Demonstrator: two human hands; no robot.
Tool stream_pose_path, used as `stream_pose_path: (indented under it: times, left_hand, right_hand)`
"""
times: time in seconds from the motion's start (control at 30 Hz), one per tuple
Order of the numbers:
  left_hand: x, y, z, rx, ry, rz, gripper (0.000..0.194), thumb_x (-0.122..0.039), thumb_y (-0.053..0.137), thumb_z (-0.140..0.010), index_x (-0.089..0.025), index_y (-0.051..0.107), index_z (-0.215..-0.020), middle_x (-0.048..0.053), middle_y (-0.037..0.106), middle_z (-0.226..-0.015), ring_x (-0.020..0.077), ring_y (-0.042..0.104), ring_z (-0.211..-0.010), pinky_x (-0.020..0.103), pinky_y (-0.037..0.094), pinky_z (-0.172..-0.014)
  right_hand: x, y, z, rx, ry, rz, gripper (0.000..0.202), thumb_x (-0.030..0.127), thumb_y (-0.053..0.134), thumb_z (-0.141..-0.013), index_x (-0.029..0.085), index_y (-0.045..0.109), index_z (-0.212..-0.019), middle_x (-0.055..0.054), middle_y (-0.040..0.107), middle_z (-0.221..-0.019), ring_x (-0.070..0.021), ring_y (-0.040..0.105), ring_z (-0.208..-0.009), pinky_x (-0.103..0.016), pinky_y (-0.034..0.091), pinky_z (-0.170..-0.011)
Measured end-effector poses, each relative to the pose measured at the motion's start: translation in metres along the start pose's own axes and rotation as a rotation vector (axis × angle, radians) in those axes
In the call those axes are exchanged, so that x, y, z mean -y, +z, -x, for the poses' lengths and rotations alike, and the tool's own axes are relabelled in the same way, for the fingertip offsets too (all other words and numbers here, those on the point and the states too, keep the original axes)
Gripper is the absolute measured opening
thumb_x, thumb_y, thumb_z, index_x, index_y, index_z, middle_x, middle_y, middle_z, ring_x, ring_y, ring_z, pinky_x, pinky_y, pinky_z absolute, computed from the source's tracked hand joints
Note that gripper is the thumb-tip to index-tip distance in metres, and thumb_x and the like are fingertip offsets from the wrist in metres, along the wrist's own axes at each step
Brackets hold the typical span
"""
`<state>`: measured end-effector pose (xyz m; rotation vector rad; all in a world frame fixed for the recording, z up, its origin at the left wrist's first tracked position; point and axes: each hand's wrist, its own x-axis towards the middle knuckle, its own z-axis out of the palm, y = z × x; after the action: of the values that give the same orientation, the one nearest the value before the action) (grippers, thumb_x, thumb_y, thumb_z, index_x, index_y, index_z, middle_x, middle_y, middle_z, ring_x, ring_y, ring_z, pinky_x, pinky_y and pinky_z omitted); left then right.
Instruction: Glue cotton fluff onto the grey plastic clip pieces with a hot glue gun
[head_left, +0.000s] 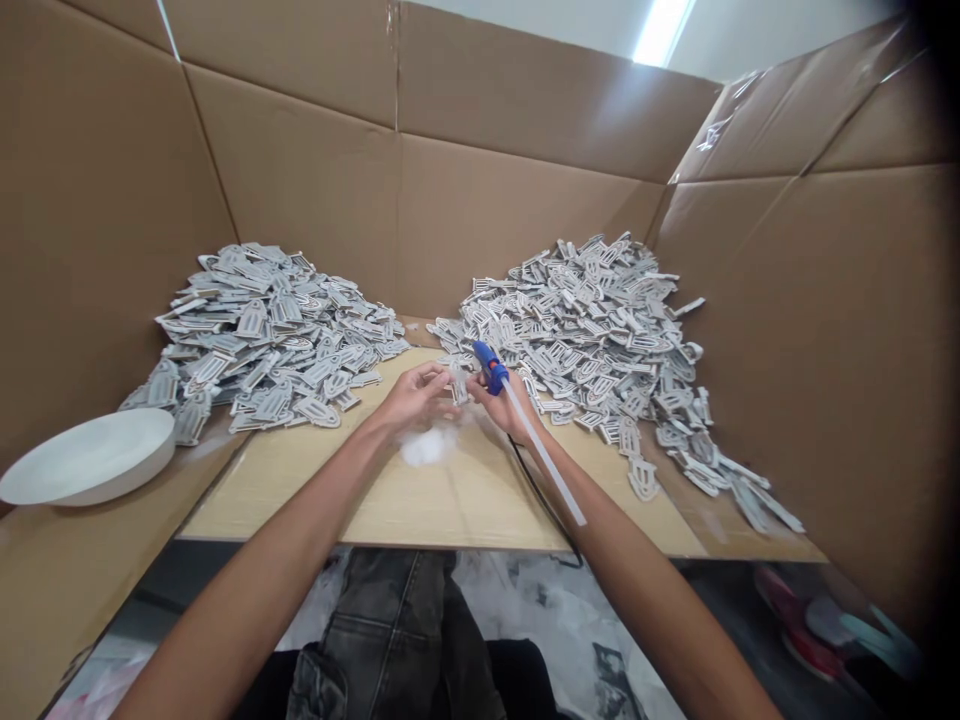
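In the middle of the board, my left hand has its fingers closed on a small grey slotted plastic piece. My right hand is wrapped round a blue glue gun, whose nozzle end is hard to make out. From the gun's back a long translucent glue stick sticks out over my right forearm, and a black cord runs down to the board's front edge. A tuft of white fluffy material lies on the board just below my left hand.
Large heaps of grey slotted pieces stand at the left and at the right. A white bowl sits at the far left. Tall cardboard walls enclose the back and sides. The board's front edge is above my lap.
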<state>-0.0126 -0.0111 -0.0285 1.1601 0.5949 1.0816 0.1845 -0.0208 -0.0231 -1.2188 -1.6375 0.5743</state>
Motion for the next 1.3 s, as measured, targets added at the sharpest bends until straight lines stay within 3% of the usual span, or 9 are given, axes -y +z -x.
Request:
stream_pose_path:
  times: [0.17,0.3,0.4,0.47,0.63,0.87,1.03,1.17,1.3]
  left_hand:
    - [0.001,0.001,0.0,-0.024,-0.009,0.102,0.034,-0.038,0.086,-0.084,-0.016,0.063,-0.097,0.007,0.072,-0.1,0.0201,0.075,-0.078,0.04,0.067,-0.073]
    - [-0.002,0.004,-0.001,-0.084,-0.04,0.186,0.017,-0.023,0.078,-0.091,-0.014,0.063,-0.092,0.006,0.07,-0.096,0.02,0.075,-0.083,0.04,0.066,-0.08]
    - [-0.003,0.004,-0.003,-0.117,-0.069,0.239,0.012,-0.015,0.072,-0.094,-0.013,0.063,-0.086,0.005,0.068,-0.087,0.0183,0.074,-0.081,0.036,0.065,-0.084]
    - [-0.003,0.003,-0.005,-0.139,-0.082,0.244,0.012,-0.013,0.07,-0.094,-0.012,0.063,-0.084,0.005,0.067,-0.084,0.0182,0.073,-0.079,0.036,0.064,-0.084]
    - [0.001,-0.004,-0.009,-0.132,-0.076,0.21,0.011,-0.018,0.072,-0.094,-0.011,0.065,-0.089,0.011,0.072,-0.091,0.0205,0.074,-0.085,0.034,0.062,-0.081]
    - [-0.002,-0.003,-0.008,-0.124,0.031,0.213,0.02,-0.026,0.082,-0.087,-0.014,0.066,-0.09,0.01,0.075,-0.102,0.0206,0.074,-0.094,0.032,0.063,-0.078]
    - [0.002,0.0,-0.007,-0.154,0.069,0.086,0.036,-0.037,0.092,-0.076,-0.012,0.071,-0.091,0.008,0.074,-0.091,0.021,0.075,-0.081,0.029,0.062,-0.063]
    - [0.006,0.002,-0.006,-0.131,0.096,-0.1,0.048,-0.048,0.096,-0.068,-0.01,0.077,-0.09,0.01,0.075,-0.087,0.0225,0.075,-0.076,0.028,0.059,-0.055]
    - [0.007,0.006,-0.003,-0.076,0.106,-0.214,0.048,-0.051,0.091,-0.072,-0.011,0.079,-0.093,0.012,0.077,-0.087,0.0241,0.075,-0.078,0.027,0.058,-0.054]
  right_hand:
    - [0.0,-0.004,-0.002,0.111,0.017,-0.053,0.047,0.068,0.066,-0.086,0.022,0.064,-0.085,-0.006,0.073,-0.081,-0.0191,0.063,-0.066,-0.034,0.052,-0.067]
    - [-0.002,-0.01,-0.005,0.18,0.066,-0.16,0.059,0.081,0.06,-0.085,0.022,0.069,-0.092,-0.009,0.075,-0.098,-0.0213,0.068,-0.082,-0.033,0.055,-0.069]
    - [-0.006,-0.016,-0.007,0.132,0.131,-0.23,0.065,0.086,0.055,-0.084,0.022,0.065,-0.089,-0.009,0.072,-0.098,-0.0218,0.068,-0.085,-0.032,0.054,-0.065]
    - [-0.007,-0.021,-0.008,0.018,0.14,-0.092,0.063,0.085,0.055,-0.083,0.022,0.063,-0.085,-0.008,0.069,-0.088,-0.0219,0.065,-0.08,-0.033,0.052,-0.065]
    - [0.001,-0.033,-0.005,-0.076,-0.04,0.302,0.046,0.067,0.066,-0.082,0.022,0.059,-0.072,-0.004,0.063,-0.076,-0.0217,0.058,-0.076,-0.035,0.048,-0.074]
    - [0.005,-0.03,0.002,0.078,0.164,0.202,0.052,0.072,0.058,-0.089,0.023,0.064,-0.077,-0.001,0.065,-0.069,-0.0175,0.057,-0.065,-0.03,0.044,-0.063]
    - [0.0,-0.022,0.002,0.024,0.191,0.068,0.054,0.076,0.062,-0.087,0.023,0.064,-0.075,0.001,0.058,-0.061,-0.0155,0.051,-0.056,-0.029,0.041,-0.055]
    - [0.007,-0.016,0.004,-0.002,0.111,0.013,0.049,0.073,0.069,-0.083,0.025,0.063,-0.08,0.002,0.055,-0.061,-0.0162,0.048,-0.056,-0.031,0.042,-0.056]
    - [0.018,-0.012,0.006,0.049,0.023,0.044,0.041,0.063,0.068,-0.086,0.022,0.065,-0.082,0.0,0.061,-0.069,-0.0179,0.054,-0.068,-0.032,0.047,-0.071]
